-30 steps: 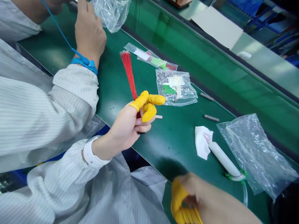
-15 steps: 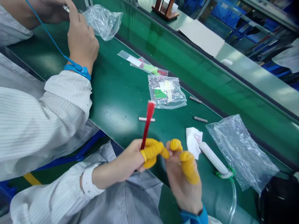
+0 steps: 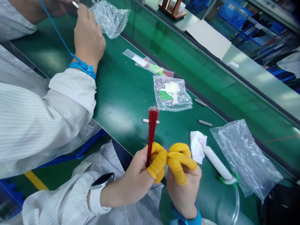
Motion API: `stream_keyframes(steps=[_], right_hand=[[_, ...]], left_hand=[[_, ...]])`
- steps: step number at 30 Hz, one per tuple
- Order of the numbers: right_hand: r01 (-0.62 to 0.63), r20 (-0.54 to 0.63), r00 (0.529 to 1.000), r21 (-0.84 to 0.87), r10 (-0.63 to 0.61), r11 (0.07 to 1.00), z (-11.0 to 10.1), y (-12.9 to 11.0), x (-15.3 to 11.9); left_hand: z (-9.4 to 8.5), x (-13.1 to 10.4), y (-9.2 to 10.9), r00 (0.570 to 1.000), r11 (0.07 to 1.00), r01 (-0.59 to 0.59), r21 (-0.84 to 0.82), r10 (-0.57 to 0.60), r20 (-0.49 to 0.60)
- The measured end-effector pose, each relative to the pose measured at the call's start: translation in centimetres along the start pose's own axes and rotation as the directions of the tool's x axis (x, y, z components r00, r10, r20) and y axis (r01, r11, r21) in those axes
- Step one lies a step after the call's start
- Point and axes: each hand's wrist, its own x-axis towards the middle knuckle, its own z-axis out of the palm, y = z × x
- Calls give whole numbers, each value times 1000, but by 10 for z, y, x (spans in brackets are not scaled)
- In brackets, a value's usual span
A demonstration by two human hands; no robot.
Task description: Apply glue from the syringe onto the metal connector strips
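My left hand (image 3: 148, 167), in yellow finger cots, is closed around a bundle of thin red wires (image 3: 152, 131). The bundle stands up out of the fist, its pale tips fanned slightly apart. My right hand (image 3: 181, 168), also in yellow finger cots, has thumb and fingers pinched together against the left fingertips; whatever lies in that pinch is hidden. Behind the bundle, a small metallic strip (image 3: 145, 121) lies on the green table. A clear bag of small metal parts (image 3: 174, 101) rests just beyond it.
Two dark strips (image 3: 201, 102) (image 3: 205, 123) lie near the table's back edge. To the right are a white tissue (image 3: 196, 147), a white tube with a clear hose (image 3: 217, 164) and a clear plastic bag (image 3: 248, 159). A co-worker's hand (image 3: 90, 37) with a blue wrist strap is at upper left.
My right hand has moved in to meet the left, its fingers going from apart to pinched. The left wrist has turned, showing a watch, and the red bundle's tips are more spread.
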Motion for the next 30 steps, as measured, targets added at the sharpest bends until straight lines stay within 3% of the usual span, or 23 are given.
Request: stream_keyframes(steps=[5, 11, 15, 22, 30], right_hand=[[17, -2, 1000, -10, -17, 1000, 4, -3, 4], [-113, -3, 993, 80, 114, 990, 14, -4, 10], [-61, -33, 997, 46, 63, 997, 18, 0, 7], [-107, -52, 993, 47, 109, 993, 21, 2, 5], [1, 67, 998, -57, 3, 998, 15, 7, 19]], left_hand=[[-2, -1, -5, 998, 998, -65, -2, 65, -11], [-9, 4, -6, 998, 992, -60, -109, 56, -37], [-10, 3, -2, 999, 997, -40, -58, 38, -33], [-13, 3, -9, 989, 987, -147, -66, 145, -43], [-20, 13, -4, 994, 976, -109, -190, 109, -11]])
